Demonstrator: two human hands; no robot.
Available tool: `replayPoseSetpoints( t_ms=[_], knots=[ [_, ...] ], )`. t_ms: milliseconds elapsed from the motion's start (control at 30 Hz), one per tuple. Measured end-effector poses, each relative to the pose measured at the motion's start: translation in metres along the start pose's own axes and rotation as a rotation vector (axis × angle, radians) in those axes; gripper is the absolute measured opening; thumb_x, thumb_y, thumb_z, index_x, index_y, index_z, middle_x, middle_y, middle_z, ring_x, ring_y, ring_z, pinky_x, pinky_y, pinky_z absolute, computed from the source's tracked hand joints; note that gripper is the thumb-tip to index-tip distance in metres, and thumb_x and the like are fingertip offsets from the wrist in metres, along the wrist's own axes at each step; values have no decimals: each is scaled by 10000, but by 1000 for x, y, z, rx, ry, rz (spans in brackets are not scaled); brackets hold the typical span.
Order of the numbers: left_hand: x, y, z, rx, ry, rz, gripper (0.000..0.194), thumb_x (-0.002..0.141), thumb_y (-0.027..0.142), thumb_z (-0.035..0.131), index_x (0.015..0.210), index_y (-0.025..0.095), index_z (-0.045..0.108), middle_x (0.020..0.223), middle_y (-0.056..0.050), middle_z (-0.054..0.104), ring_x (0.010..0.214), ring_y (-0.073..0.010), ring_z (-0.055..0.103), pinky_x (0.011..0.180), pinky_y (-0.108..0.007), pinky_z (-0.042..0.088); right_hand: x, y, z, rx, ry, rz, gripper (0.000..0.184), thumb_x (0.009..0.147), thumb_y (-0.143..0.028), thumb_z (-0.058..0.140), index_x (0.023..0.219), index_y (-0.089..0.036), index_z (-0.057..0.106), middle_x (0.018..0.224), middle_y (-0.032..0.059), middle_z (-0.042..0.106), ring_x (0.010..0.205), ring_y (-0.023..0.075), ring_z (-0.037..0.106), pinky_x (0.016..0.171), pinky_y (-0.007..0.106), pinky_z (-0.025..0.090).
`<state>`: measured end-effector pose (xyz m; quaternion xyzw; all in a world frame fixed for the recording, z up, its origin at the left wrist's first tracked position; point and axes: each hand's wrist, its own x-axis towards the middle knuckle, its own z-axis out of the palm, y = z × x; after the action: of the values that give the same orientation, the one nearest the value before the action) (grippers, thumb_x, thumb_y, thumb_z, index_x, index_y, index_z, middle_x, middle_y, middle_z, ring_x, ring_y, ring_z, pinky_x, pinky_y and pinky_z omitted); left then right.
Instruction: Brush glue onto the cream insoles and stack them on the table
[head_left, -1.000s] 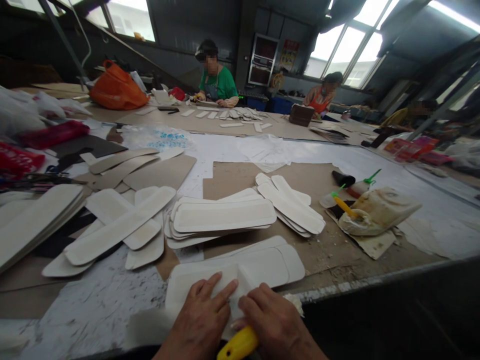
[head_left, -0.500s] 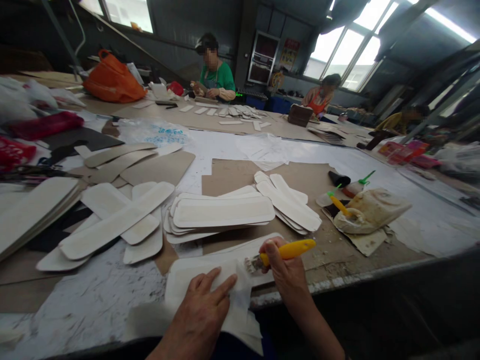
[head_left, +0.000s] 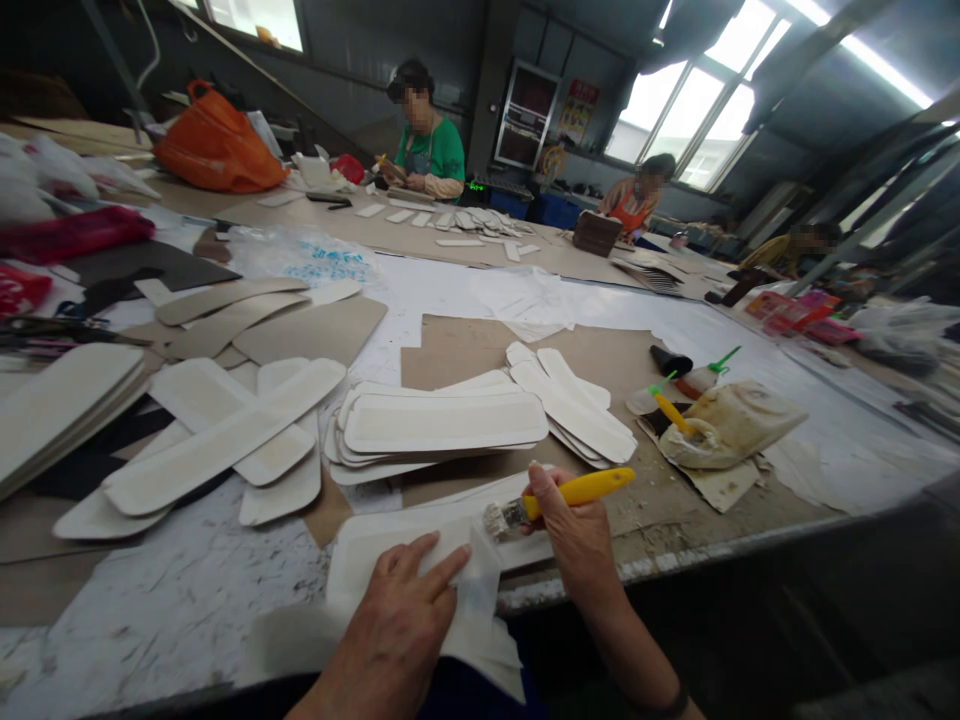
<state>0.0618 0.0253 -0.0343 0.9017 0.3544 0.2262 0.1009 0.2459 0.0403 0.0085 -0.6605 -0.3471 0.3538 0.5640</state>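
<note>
Fingers of the right hand [head_left: 576, 530] close around one yellow-handled brush [head_left: 592, 487], its bristles over the edge of a sheet [head_left: 484, 580], nearer the wearer than the stack [head_left: 446, 425]. The left hand [head_left: 401, 610] lies flat on that sheet, fingers extended, index and middle spread apart, with one white panel [head_left: 360, 550] beneath. The stack holds several more panels, too overlapped to count. At least four panels lie crossed in a pile [head_left: 225, 440] left of the stack. Right of it are two green-tipped bottles, one [head_left: 701, 378] reddish and one [head_left: 643, 400] pale, one black cone [head_left: 670, 360], and one stained bag [head_left: 750, 425] with a second yellow handle [head_left: 675, 412] in its mouth. Three co-workers sit beyond the stack, one in a green shirt [head_left: 442, 150].

The brush has a smooth, bright handle, a metal collar and whitish, clumped bristles; the sheet is thin, pale and translucent.

Blue print on clear plastic [head_left: 319, 262], beyond the stack to the left, and lettering on a wall poster [head_left: 579, 108] behind the co-workers cannot be read.
</note>
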Motion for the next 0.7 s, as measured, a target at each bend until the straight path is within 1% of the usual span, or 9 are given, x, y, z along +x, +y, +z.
replayPoseSetpoints(
  t_ms=[67,133,267,367,433,467,600,667,700],
  knots=[
    [0,0,-1,4,-21,2,243,703,17,452,729,207,600,1183,75,593,1111,-231,459,865,-354,335,0,3,3,-15,-16,25,352,696,-503,593,597,-176,506,495,-60,441,423,91,461,389,204,438],
    [0,0,0,18,-40,3,240,690,19,456,728,205,603,1186,61,593,1114,-239,457,867,-358,339,2,6,-4,-132,24,-30,346,705,-499,586,591,-181,509,483,-60,437,427,94,462,407,201,421],
    [-1,0,4,16,-10,-14,237,673,10,454,705,202,589,1174,79,599,1101,-230,462,858,-356,336,9,3,-35,-428,160,-219,331,734,-492,558,613,-185,537,500,-42,486,453,109,494,461,214,403],
    [-2,-1,6,-25,27,-27,223,669,23,463,718,204,584,1174,100,597,1101,-223,458,864,-353,328,11,-5,-51,-555,224,-318,328,755,-488,536,630,-185,547,543,-19,533,477,117,509,487,226,402],
    [-2,-2,7,-45,33,-22,213,676,34,466,722,207,581,1175,103,595,1103,-220,457,867,-352,327,7,-9,-51,-553,230,-348,328,763,-480,531,622,-184,544,517,-21,521,465,117,500,483,227,397],
    [-3,-2,8,-46,34,-18,210,681,36,464,721,207,580,1174,102,596,1101,-219,459,865,-351,329,5,-10,-48,-514,219,-336,326,765,-475,532,618,-183,540,494,-28,506,454,116,494,473,226,397],
    [-2,-1,9,-31,39,-28,224,671,20,453,700,201,582,1166,95,603,1097,-231,462,865,-366,334,-2,-1,-34,-304,87,-224,319,765,-463,536,619,-180,525,485,-44,472,422,106,482,428,214,401],
    [-2,1,8,-36,36,-42,250,645,2,443,699,199,586,1166,92,603,1099,-236,459,867,-372,334,-1,4,-36,-330,66,-247,314,762,-456,542,622,-175,532,517,-39,475,432,100,479,428,210,401],
    [-1,2,7,-39,33,-48,266,634,-7,435,700,200,589,1164,91,605,1099,-234,459,867,-372,333,0,5,-39,-372,84,-276,313,762,-452,545,619,-174,536,532,-35,478,441,98,478,434,208,400]
  ],
)
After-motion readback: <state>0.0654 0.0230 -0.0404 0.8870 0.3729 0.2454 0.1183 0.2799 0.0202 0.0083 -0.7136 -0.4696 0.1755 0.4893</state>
